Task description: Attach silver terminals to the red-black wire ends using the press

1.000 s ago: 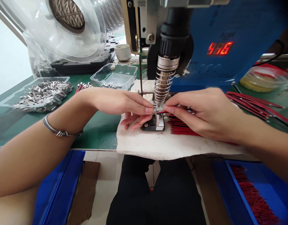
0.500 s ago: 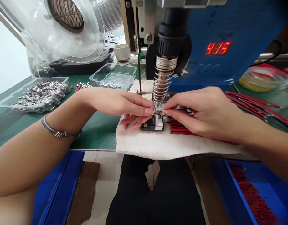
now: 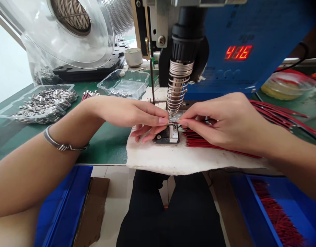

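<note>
Under the soldering iron point(image 3: 177, 87), with its coiled wire guard, both my hands meet at a small metal block fixture point(image 3: 173, 133). Thumb and forefinger of my left hand point(image 3: 145, 120) pinch a small metal part point(image 3: 170, 124) at the fixture's top; its shape is mostly hidden. From the other side, my right hand point(image 3: 212, 120) closes its fingertips on a thin wire point(image 3: 176, 122) whose end reaches the iron tip. Below that hand a bundle of red and black wires point(image 3: 199, 140) lies on a white cloth point(image 3: 158, 159).
A clear tray of small metal parts point(image 3: 44, 104) and another clear tray point(image 3: 128, 84) stand at left. Behind is a blue soldering machine point(image 3: 225, 79) showing 416. More wires point(image 3: 281, 115) lie right. A blue bin point(image 3: 266, 209) below holds red wires.
The display has gone from 415 to 416. Both hands keep almost the same place under the iron, and the view has shifted slightly.
</note>
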`<control>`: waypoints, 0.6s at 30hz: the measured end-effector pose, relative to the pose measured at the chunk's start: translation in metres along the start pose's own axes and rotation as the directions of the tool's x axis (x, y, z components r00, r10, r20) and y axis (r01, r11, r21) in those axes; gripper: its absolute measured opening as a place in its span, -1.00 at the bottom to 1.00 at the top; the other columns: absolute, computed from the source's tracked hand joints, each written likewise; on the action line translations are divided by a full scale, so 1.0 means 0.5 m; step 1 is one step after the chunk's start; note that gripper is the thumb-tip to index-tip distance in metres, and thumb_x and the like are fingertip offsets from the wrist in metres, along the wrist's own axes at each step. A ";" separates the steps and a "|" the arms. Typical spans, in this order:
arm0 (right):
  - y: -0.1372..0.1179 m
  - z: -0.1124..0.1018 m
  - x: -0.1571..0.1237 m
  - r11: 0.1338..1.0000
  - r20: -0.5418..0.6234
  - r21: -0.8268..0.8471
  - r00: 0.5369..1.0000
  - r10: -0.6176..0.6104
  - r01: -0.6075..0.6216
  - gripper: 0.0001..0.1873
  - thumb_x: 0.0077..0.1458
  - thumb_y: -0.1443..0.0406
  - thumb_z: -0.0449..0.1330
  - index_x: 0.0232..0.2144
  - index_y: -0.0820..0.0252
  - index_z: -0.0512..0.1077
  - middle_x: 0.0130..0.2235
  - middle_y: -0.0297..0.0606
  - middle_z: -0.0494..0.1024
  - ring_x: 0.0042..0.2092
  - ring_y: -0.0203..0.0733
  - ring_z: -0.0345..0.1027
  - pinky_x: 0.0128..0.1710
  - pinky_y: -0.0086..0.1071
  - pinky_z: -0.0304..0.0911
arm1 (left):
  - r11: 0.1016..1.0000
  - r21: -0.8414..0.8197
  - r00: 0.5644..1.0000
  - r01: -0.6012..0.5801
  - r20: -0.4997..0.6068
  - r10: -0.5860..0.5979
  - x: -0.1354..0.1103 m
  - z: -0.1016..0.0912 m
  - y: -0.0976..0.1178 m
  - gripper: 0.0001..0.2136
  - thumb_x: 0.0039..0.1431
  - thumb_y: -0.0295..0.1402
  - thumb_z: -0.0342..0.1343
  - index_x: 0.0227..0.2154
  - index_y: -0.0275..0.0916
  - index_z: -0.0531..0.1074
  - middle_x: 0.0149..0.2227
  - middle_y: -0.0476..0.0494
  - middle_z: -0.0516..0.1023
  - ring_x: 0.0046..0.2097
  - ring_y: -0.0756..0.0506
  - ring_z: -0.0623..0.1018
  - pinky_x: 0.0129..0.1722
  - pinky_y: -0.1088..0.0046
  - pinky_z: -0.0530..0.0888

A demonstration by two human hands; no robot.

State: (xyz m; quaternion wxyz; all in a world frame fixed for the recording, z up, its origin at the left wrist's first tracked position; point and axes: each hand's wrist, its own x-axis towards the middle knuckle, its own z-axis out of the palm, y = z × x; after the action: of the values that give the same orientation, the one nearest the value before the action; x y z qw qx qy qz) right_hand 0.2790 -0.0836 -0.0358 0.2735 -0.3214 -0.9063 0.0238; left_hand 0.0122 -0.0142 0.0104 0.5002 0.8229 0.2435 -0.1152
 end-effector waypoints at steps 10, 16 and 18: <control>0.000 0.003 -0.001 1.000 -0.014 0.013 1.000 0.002 -0.001 -0.75 0.52 0.23 0.23 -0.19 -0.03 0.71 -0.20 -0.30 0.83 -0.28 -0.09 0.67 -0.26 -0.22 0.44 | 0.999 0.037 1.000 0.004 -0.027 -0.003 -0.001 0.006 0.010 -0.51 0.65 -0.01 0.12 -0.38 -0.22 0.60 -0.43 -0.16 0.59 -0.44 -0.04 0.53 -0.37 0.52 0.60; 0.003 -0.001 -0.002 0.998 -0.020 0.013 0.998 -0.054 0.054 -0.75 0.52 0.29 0.23 -0.18 0.05 0.71 -0.18 -0.24 0.84 -0.25 -0.08 0.69 -0.19 -0.23 0.50 | 0.960 0.179 0.975 0.215 -0.100 -0.200 -0.017 -0.022 -0.006 -0.38 0.54 0.18 0.16 -0.49 -0.22 0.59 -0.44 -0.19 0.61 -0.47 -0.08 0.51 -0.44 0.45 0.49; 0.003 -0.001 -0.001 0.999 -0.015 0.009 0.999 -0.052 0.053 -0.76 0.52 0.29 0.23 -0.18 0.03 0.71 -0.17 -0.25 0.84 -0.24 -0.07 0.70 -0.18 -0.22 0.51 | 0.929 0.273 0.953 0.248 -0.238 -0.185 -0.020 -0.034 -0.022 -0.36 0.49 0.22 0.20 -0.56 -0.20 0.56 -0.51 -0.16 0.56 -0.50 -0.07 0.47 -0.44 0.42 0.44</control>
State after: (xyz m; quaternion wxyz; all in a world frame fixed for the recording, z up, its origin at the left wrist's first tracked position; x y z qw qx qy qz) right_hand 0.2806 -0.0830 -0.0359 0.2823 -0.2964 -0.9122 0.0184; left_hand -0.0029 0.0023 0.0142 0.3255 0.8646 0.3640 -0.1186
